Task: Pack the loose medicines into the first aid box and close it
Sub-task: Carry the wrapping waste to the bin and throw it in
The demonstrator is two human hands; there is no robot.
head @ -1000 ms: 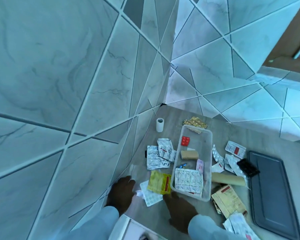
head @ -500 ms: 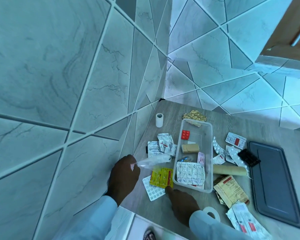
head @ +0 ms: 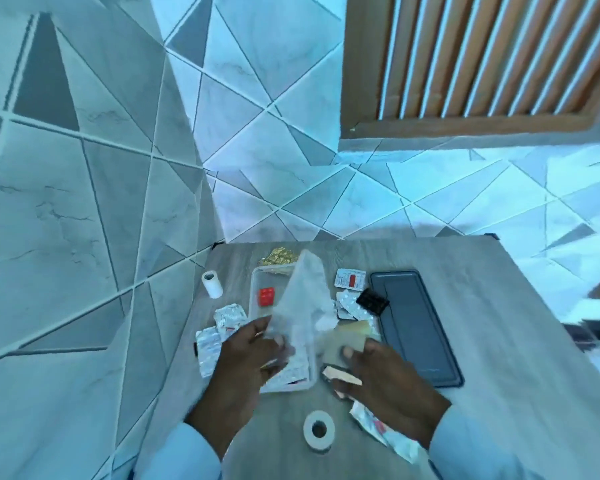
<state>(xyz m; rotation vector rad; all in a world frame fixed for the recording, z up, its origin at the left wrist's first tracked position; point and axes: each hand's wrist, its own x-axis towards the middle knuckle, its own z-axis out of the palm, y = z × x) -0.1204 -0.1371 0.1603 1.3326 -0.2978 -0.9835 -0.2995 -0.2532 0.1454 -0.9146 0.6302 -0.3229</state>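
The clear first aid box [head: 255,285] stands open on the table with a red blister pack [head: 266,296] and a printed strip inside. My left hand [head: 246,355] holds a translucent plastic pouch [head: 303,299] upright over the box. My right hand [head: 378,372] is just right of the box, thumb and fingers pinched on a tan packet [head: 342,339]. The dark grey lid [head: 413,323] lies flat to the right. Loose silver strips [head: 208,344] lie left of the box, and more strips [head: 352,304] lie between box and lid.
A white tape roll [head: 319,429] lies near the front edge and a small white roll [head: 212,284] at the far left. A gold blister [head: 278,257] sits behind the box and a black blister [head: 371,301] by the lid. Tiled walls border the table at left and back.
My left hand picked the clear pouch up from beside the box and raised it over the box. My right hand moved right onto the tan packet. The head view swung right.
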